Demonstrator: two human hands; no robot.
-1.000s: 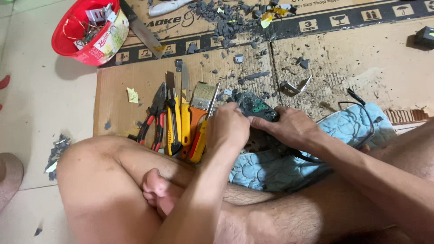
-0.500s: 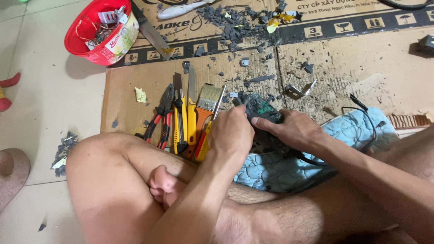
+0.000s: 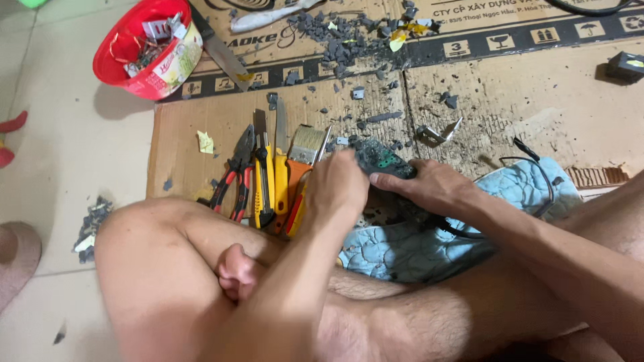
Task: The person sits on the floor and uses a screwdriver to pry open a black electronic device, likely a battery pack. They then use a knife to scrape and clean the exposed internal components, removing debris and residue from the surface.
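Two bare hands meet over one dark green circuit board point(image 3: 379, 161), flat w/ pale dots, lying at the edge of a crumpled light-blue cloth point(image 3: 429, 248) w/ a cracked, veiny print. Left hand point(image 3: 339, 191) is curled over the board's near side; fingers bent down, what they pinch is hidden by the hand's back, so can't tell. Right hand point(image 3: 429, 188) lies flat on the board's far side, fingers stretched along it and pressing, thumb tucked under. One thin black cable point(image 3: 520, 157) loops off behind the cloth. Just left of the hands, approx. 5 tools lie side by side on brown corrugated cardboard point(image 3: 537, 114): 1 pair of red-handled pliers point(image 3: 231, 177), 2 yellow utility knives point(image 3: 268, 181), 1 orange-handled paintbrush point(image 3: 302, 157) w/ pale bristles, 1 more partly hidden. Grey, angular crumbs of debris point(image 3: 342, 37) scatter across the cardboard's top. One round red plastic bowl point(image 3: 144, 47) holds metal scraps. One bent metal bracket point(image 3: 439, 132) lies near the board.
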